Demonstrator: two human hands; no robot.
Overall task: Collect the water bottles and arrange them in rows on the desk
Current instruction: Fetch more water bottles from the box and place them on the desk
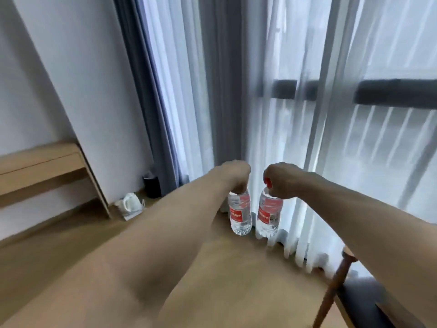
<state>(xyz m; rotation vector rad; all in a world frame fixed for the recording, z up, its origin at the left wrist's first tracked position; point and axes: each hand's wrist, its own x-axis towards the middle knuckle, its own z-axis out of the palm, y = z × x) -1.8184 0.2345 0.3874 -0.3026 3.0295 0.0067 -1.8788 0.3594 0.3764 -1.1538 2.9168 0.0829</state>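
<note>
Two clear water bottles with red labels hang side by side in front of the sheer curtain. My left hand (236, 177) is closed over the top of the left bottle (239, 213), hiding its cap. My right hand (282, 179) grips the neck of the right bottle (269, 214), whose red cap shows between the fingers. Both bottles are upright and a small gap separates them. Whether their bases touch the wooden floor (236, 268) or hover above it, I cannot tell. The wooden desk (42, 166) stands at the left against the white wall.
A white kettle (130, 203) on a tray and a black bin (152, 187) sit on the floor by the grey curtain (151, 91). A wooden chair (335, 287) with a dark seat stands at the lower right. Sheer curtains (331, 114) cover the window.
</note>
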